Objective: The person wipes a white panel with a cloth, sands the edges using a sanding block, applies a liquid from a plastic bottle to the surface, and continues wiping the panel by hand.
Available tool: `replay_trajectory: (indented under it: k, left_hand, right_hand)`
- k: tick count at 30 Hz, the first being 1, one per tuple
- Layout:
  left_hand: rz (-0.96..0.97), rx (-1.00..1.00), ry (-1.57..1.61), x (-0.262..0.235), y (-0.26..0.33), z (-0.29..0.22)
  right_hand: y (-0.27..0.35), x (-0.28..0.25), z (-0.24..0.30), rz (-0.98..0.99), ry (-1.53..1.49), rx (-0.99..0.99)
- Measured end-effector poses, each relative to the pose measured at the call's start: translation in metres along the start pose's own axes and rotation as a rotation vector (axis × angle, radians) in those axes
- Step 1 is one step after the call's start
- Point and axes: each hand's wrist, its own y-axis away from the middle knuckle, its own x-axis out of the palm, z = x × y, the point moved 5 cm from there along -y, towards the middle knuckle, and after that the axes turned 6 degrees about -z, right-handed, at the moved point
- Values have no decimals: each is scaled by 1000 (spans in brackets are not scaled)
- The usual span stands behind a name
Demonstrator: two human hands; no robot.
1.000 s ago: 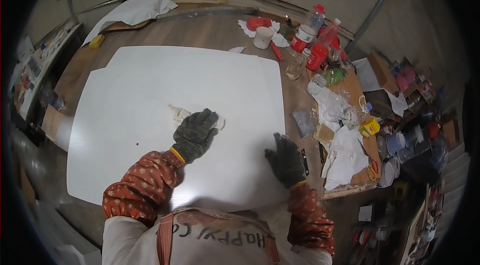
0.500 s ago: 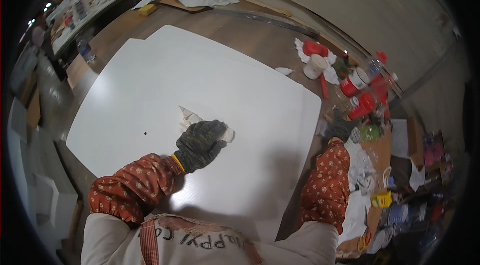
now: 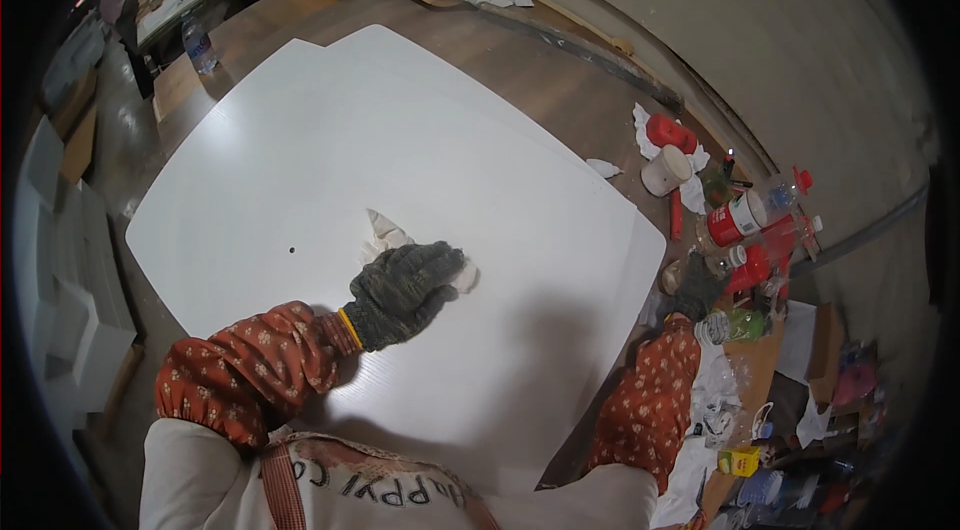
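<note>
At the upper left of the frame we saw a clear plastic water bottle (image 3: pixel 198 43) standing on the brown wooden floor (image 3: pixel 520 80), apart from everything else. The large white rectangular board (image 3: pixel 300 160) filled the middle of the picture, its long axis running from upper left to lower right. Just left of centre, our left hand (image 3: pixel 400 290), in a dark grey knitted glove, lay flat with fingers spread a little, pressing down on the crumpled white cloth (image 3: pixel 385 233); the cloth's long axis pointed up and to the left, its tip poking out beyond the fingers. Nothing stood in its way on the board. At the right edge of the board, our right hand (image 3: pixel 697 287), also gloved, reached among the red-and-white bottles (image 3: pixel 745 230); we could not tell whether its fingers were closed on anything.
</note>
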Motion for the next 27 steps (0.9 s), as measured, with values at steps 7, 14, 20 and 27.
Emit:
replay_trajectory:
  k: [7,14,20,27]
  left_hand:
    - [-123,-601,517,-7,11,43]
    - [-122,-198,472,15,38,80]
    - [34,-438,895,26,41,68]
    - [-93,-774,1025,0,30,33]
  right_hand:
    - [77,-26,140,494,-367,56]
    - [201,-52,256,1051,160,-417]
    - [257,-41,285,1045,251,-651]
    - [296,-35,289,819,442,-811]
